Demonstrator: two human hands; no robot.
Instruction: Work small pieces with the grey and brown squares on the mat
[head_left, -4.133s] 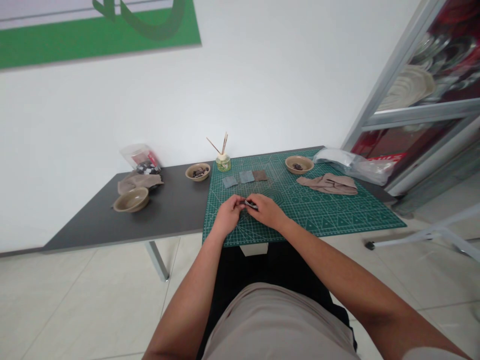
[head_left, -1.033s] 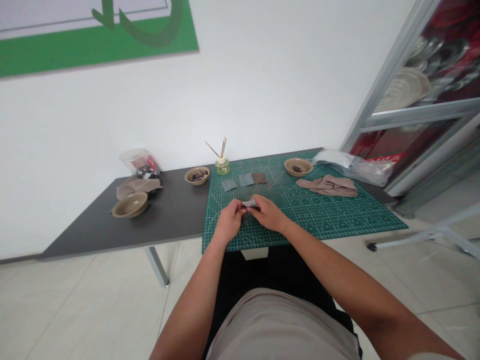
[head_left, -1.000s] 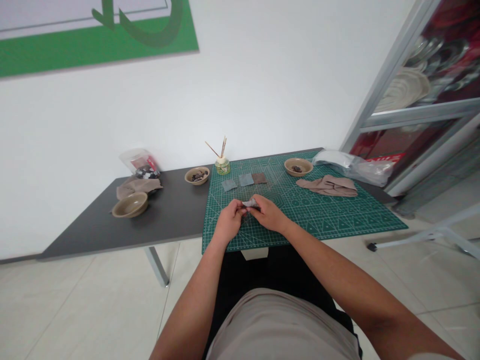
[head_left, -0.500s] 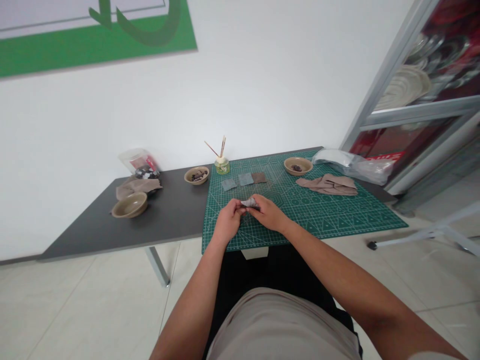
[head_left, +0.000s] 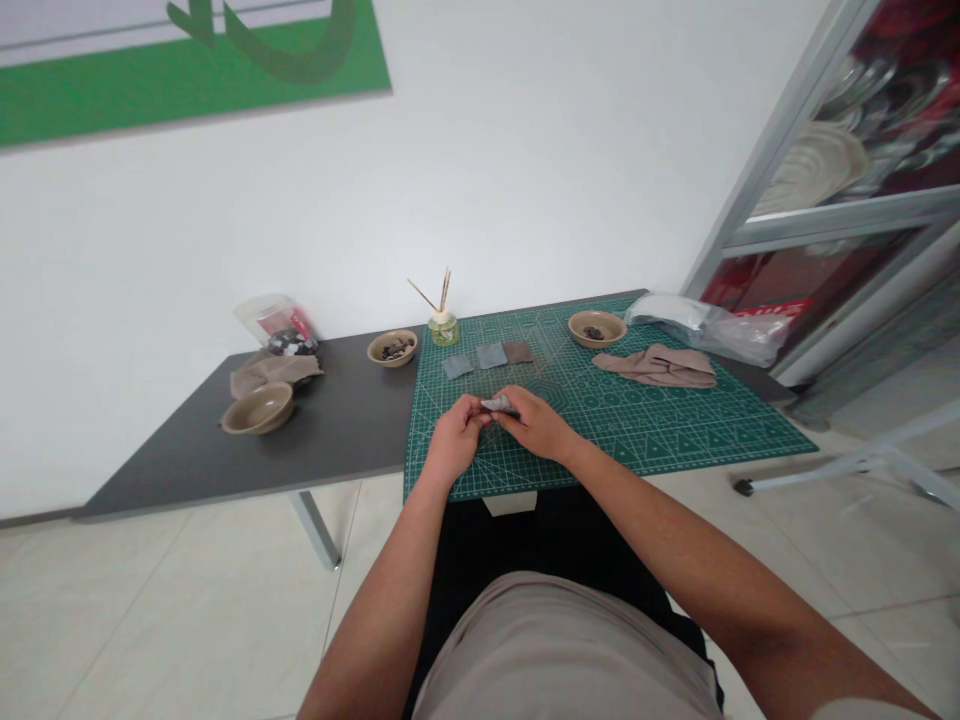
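Observation:
A small grey piece of cloth [head_left: 498,404] is pinched between both hands just above the green cutting mat [head_left: 645,425]. My left hand [head_left: 457,437] grips its left end with thumb and fingertips. On the other side, my right hand [head_left: 536,425] is closed on the cloth and hides part of it. Beyond the hands, two grey-blue fabric squares [head_left: 492,356] and a brown fabric square [head_left: 518,352] lie flat on the mat.
A bowl of stones [head_left: 393,348] and a reed diffuser [head_left: 444,326] stand at the back. Another bowl [head_left: 598,328], a crumpled brown cloth [head_left: 660,366] and plastic bag [head_left: 720,327] are right. Far left are a bowl [head_left: 259,409], cloth and clear container [head_left: 276,322].
The grey cloth between my fingers looks slightly flatter than before. Both hands stay almost in place, and the view has shifted a little.

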